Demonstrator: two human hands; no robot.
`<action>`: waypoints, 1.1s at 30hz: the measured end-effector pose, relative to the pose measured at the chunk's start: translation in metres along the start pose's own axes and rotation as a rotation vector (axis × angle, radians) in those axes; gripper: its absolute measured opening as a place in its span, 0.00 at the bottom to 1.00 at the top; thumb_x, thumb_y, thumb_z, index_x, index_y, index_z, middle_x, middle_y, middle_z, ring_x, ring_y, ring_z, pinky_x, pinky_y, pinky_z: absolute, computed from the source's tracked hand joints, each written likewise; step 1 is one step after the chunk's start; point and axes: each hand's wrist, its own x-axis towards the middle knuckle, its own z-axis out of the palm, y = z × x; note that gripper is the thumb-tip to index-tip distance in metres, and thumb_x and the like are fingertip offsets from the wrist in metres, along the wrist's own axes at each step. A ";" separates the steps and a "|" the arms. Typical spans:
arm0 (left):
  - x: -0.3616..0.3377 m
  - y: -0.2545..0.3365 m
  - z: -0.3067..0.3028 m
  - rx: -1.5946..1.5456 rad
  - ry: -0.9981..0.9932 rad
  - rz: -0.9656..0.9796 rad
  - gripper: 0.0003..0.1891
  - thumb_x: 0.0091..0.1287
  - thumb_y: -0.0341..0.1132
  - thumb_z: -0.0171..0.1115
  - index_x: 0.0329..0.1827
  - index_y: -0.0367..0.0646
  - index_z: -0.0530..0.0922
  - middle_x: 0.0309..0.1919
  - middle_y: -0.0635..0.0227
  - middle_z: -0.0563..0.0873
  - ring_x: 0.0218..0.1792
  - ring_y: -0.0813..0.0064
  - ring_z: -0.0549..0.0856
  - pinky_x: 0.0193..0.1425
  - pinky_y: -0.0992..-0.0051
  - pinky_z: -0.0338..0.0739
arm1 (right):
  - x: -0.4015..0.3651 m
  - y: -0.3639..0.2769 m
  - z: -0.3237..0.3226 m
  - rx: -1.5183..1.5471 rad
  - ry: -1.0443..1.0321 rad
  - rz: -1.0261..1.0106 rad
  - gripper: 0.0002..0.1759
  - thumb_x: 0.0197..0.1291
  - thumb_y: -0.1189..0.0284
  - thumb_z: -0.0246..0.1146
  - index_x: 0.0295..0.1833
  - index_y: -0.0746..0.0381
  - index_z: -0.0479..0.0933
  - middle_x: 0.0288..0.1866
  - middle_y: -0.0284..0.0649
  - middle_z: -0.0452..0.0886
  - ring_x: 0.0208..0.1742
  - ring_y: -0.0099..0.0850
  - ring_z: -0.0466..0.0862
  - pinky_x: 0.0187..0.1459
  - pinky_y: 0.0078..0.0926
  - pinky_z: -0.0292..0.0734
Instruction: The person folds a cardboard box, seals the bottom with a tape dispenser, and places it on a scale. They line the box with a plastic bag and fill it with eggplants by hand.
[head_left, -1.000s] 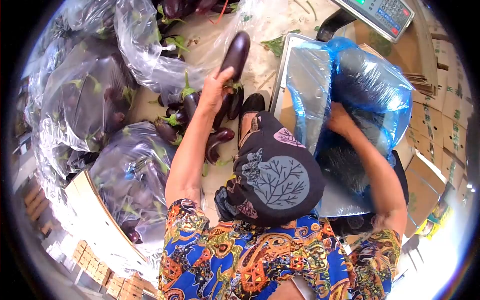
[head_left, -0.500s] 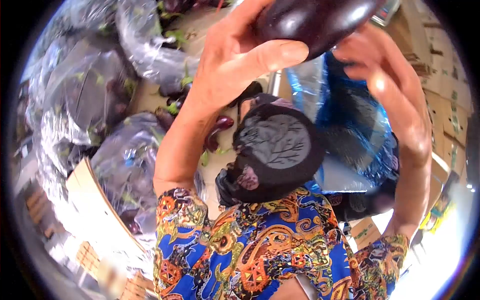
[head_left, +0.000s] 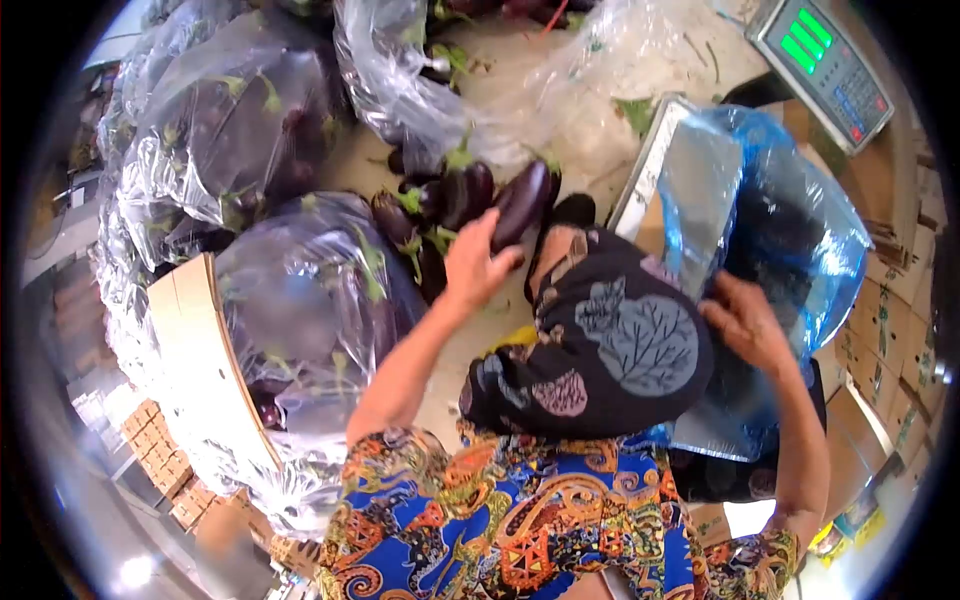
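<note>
My left hand (head_left: 478,262) has its thumb and fingers around the lower end of a dark purple eggplant (head_left: 522,205), which lies beside several others with green caps. At the near left edge of an open blue plastic bag (head_left: 822,255), my right hand (head_left: 745,322) has its fingers curled on the film. What the bag holds is dark and hard to make out. Between my hands is black patterned cloth (head_left: 640,335) over a bent leg.
Large clear bags of eggplants (head_left: 235,120) fill the left, with a cardboard piece (head_left: 215,345) at the nearer one. A scale display (head_left: 825,70) with green digits stands at the back right. Stacked cardboard boxes (head_left: 885,330) are at the far right.
Both hands have come down from a large eggplant held up close to the camera. The left is now at the eggplants on the surface, the right at the blue bag. The view has shifted.
</note>
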 end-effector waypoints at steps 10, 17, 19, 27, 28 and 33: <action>0.061 0.013 -0.013 0.156 -0.441 0.023 0.22 0.61 0.42 0.67 0.53 0.37 0.78 0.37 0.51 0.83 0.41 0.51 0.84 0.46 0.57 0.79 | 0.011 0.019 0.008 0.051 -0.103 0.120 0.15 0.62 0.71 0.61 0.52 0.68 0.77 0.45 0.57 0.83 0.51 0.55 0.82 0.52 0.43 0.76; 0.287 -0.014 -0.034 0.040 0.457 0.168 0.25 0.58 0.39 0.66 0.57 0.38 0.75 0.49 0.48 0.80 0.52 0.48 0.78 0.60 0.57 0.72 | 0.016 0.024 0.003 -0.042 -0.059 0.104 0.14 0.62 0.69 0.61 0.49 0.68 0.76 0.45 0.57 0.82 0.48 0.56 0.81 0.49 0.46 0.76; 0.333 -0.024 -0.039 0.253 0.600 0.219 0.25 0.57 0.39 0.67 0.57 0.39 0.75 0.51 0.50 0.79 0.55 0.50 0.76 0.62 0.57 0.70 | 0.012 0.027 0.002 -0.042 -0.019 0.066 0.13 0.62 0.68 0.62 0.45 0.68 0.76 0.42 0.58 0.81 0.46 0.58 0.80 0.48 0.47 0.75; 0.345 -0.017 0.021 0.204 0.154 0.254 0.37 0.50 0.48 0.75 0.61 0.37 0.73 0.49 0.48 0.80 0.51 0.48 0.79 0.57 0.57 0.74 | 0.019 0.038 0.000 -0.078 -0.033 0.069 0.13 0.62 0.68 0.62 0.42 0.69 0.75 0.42 0.58 0.80 0.46 0.59 0.80 0.48 0.50 0.74; 0.329 -0.007 0.043 0.166 0.214 0.260 0.42 0.51 0.53 0.73 0.65 0.36 0.70 0.52 0.43 0.79 0.53 0.45 0.77 0.61 0.57 0.72 | 0.020 0.036 0.000 -0.089 -0.036 0.074 0.13 0.62 0.68 0.62 0.43 0.69 0.76 0.42 0.59 0.80 0.46 0.59 0.80 0.48 0.50 0.74; 0.339 0.048 0.116 -0.023 0.193 0.080 0.34 0.55 0.45 0.71 0.62 0.39 0.70 0.53 0.42 0.78 0.52 0.42 0.78 0.56 0.52 0.73 | 0.026 0.035 0.003 -0.108 -0.067 0.132 0.12 0.59 0.73 0.60 0.44 0.70 0.79 0.43 0.61 0.80 0.46 0.59 0.79 0.50 0.49 0.75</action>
